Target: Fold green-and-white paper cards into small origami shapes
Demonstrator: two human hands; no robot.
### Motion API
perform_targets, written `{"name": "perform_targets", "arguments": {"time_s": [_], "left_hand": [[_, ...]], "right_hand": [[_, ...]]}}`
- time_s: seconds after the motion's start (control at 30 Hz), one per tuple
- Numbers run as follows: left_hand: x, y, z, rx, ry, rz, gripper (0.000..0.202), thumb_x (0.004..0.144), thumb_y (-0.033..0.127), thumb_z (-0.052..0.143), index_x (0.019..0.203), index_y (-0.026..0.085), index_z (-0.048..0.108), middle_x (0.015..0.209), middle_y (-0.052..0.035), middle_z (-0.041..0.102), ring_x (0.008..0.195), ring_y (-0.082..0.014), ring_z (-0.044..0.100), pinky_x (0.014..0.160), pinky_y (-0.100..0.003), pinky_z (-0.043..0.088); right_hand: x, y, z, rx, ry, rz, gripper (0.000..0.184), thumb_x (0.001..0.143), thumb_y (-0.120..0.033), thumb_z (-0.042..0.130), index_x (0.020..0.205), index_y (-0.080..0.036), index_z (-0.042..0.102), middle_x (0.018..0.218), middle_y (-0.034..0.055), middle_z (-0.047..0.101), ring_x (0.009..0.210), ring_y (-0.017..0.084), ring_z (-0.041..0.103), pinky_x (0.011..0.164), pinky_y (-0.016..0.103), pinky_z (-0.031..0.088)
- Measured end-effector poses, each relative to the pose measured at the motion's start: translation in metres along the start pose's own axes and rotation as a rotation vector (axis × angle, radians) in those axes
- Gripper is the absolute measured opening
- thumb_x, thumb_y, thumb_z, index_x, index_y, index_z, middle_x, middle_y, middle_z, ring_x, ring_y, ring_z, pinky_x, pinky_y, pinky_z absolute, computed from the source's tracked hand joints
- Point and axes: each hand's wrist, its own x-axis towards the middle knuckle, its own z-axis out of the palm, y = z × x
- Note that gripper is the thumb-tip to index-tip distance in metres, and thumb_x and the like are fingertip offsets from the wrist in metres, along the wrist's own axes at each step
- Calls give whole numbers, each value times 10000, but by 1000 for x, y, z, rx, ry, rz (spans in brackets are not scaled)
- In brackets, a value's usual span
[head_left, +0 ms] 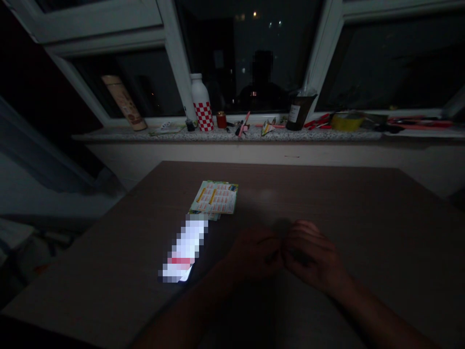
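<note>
Dim light falls on my left hand and my right hand, which meet over the brown table. The fingers of both are curled, with the fingertips close together. Whatever they may hold between them is lost in the dark. Left of my left hand lies a phone with a bright, pixelated screen. Just beyond the phone, a small stack of printed cards with rows of red print and yellow strips rests on the tabletop.
Behind the table runs a speckled windowsill. On it stand a tan bottle, a white bottle with red checks, a red jar, a dark cup and a yellow tape roll, among pens.
</note>
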Motion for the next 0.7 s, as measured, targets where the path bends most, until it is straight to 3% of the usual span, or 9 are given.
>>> {"name": "perform_targets", "arguments": {"time_s": [0.33, 0.57, 0.7], "left_hand": [[0, -6, 3, -1, 42, -64, 94, 774, 214, 507, 727, 163, 571, 717, -23, 601, 669, -130, 554, 620, -239, 438], [1, -13, -3, 65, 103, -141, 92, 740, 171, 516, 657, 156, 555, 637, -8, 541, 583, -109, 489, 548, -220, 370], [0, -18, -5, 116, 54, -232, 97, 740, 166, 516, 647, 161, 544, 642, -4, 529, 585, -112, 476, 545, -223, 352]], "right_hand": [[-5, -1, 2, 92, 164, -23, 217, 687, -38, 624, 829, -202, 609, 705, 17, 636, 689, 186, 626, 747, 407, 525], [-6, -1, -1, 51, 291, 36, 194, 693, -40, 625, 799, -202, 615, 706, 13, 638, 695, 194, 642, 731, 400, 532], [-10, 0, -4, 47, 393, 155, 160, 719, -74, 623, 782, -220, 606, 704, 17, 636, 693, 199, 637, 639, 346, 528]]}}
